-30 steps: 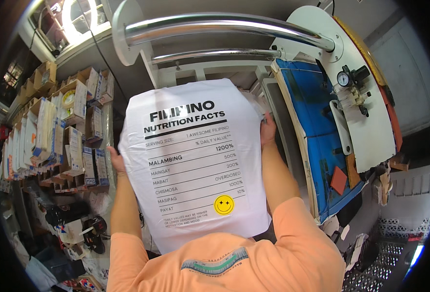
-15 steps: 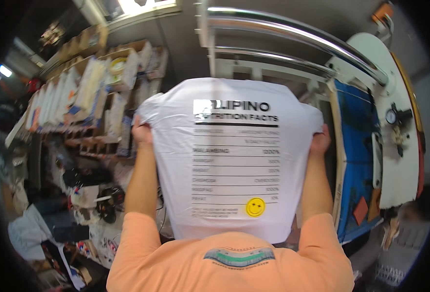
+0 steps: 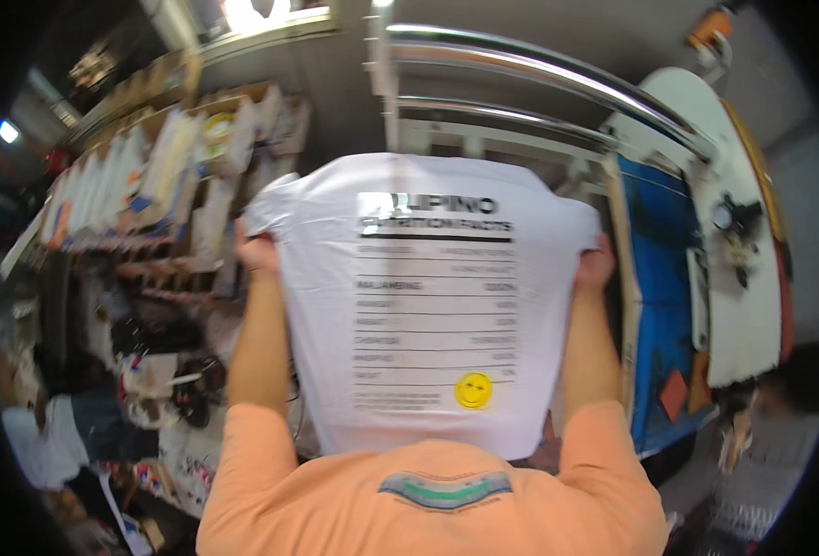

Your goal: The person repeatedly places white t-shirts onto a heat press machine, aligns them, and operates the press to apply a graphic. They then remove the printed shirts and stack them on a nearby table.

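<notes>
A white T-shirt (image 3: 437,371) hangs spread out in front of me, its printed face toward me. The print is black lines of text with a yellow smiley near the lower right. My left hand (image 3: 258,250) is closed on the left sleeve and my right hand (image 3: 596,263) on the right sleeve. The fabric partly hides the fingers of both hands. A shiny patch lies over the upper left of the print. The shirt's lower edge reaches down to my orange shirt (image 3: 428,519).
Metal rollers (image 3: 539,67) run across the far side, joined to a white machine end panel (image 3: 752,278) with a gauge. A blue panel (image 3: 655,241) stands to my right. On the left are shelves of cardboard boxes (image 3: 164,162) and a cluttered worktop (image 3: 182,454).
The shirt and both hands have shifted slightly left in view, along with the surroundings. Both hands still hold the sleeves.
</notes>
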{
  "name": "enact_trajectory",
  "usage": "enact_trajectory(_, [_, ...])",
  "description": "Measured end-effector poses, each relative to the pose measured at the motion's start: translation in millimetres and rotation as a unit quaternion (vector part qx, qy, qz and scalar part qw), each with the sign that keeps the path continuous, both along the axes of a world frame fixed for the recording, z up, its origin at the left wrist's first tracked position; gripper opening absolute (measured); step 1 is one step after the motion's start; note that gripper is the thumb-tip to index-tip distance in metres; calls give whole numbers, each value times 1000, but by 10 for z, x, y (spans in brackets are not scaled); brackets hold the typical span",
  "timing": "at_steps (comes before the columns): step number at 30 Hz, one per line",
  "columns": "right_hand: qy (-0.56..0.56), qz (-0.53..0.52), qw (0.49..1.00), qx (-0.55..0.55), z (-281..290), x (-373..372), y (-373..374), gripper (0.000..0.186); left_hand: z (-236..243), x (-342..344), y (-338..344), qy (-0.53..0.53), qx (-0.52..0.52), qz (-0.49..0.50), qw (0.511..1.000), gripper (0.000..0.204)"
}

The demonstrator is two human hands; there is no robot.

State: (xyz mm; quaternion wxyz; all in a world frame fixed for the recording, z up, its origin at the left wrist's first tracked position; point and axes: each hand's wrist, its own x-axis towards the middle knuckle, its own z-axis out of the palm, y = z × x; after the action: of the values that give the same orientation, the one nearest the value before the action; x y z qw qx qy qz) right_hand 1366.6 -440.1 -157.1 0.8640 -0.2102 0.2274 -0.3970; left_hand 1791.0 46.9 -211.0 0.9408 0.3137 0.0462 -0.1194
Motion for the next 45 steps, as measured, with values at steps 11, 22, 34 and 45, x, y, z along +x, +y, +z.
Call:
enact_trajectory(11, [187,75,980,-1,295,-51,196,46,411,-424,-135,15,120,-201,972,48])
enact_trajectory(22, [449,52,517,-727,638,-1095,2644,23,1030,-2991,439,-570,583,-113,567,21])
enact_trajectory(34, [453,33,488,-745,453,-1169,2694,25,939,-3078,431,-559,585,-89,580,24])
enact_trajectory(45, [448,16,488,-749,432,-1174,2724,22,955,-3084,438,-578,584,-84,564,24])
